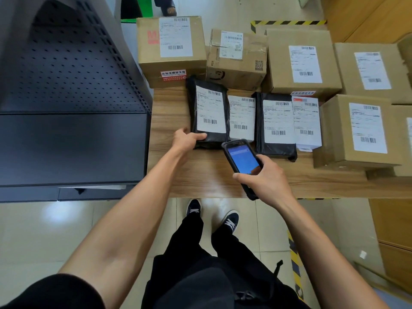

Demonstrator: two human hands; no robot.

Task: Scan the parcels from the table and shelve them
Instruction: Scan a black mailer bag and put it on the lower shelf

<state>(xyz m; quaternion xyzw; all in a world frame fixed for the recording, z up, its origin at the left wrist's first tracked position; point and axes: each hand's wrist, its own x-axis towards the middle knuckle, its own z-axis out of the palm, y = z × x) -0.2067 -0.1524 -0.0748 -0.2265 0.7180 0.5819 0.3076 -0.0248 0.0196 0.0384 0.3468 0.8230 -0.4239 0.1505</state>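
Note:
A black bag parcel [208, 110] with a white barcode label lies at the left of a row on the wooden table [169, 121]. My left hand [187, 139] grips its near left corner, thumb on top. My right hand [263, 175] holds a handheld scanner [242, 162] with a lit blue screen, its head close to that parcel's near edge. Beside it lie a white parcel [242, 117], another black bag parcel [277, 126] and a second white parcel [307, 123].
Several labelled cardboard boxes [171, 50] stand behind and right of the bags. A dark metal shelf unit [73, 139] with a perforated back stands left of the table. Yellow-black tape marks the tiled floor [295, 266]. Someone's foot [169, 10] shows at the far edge.

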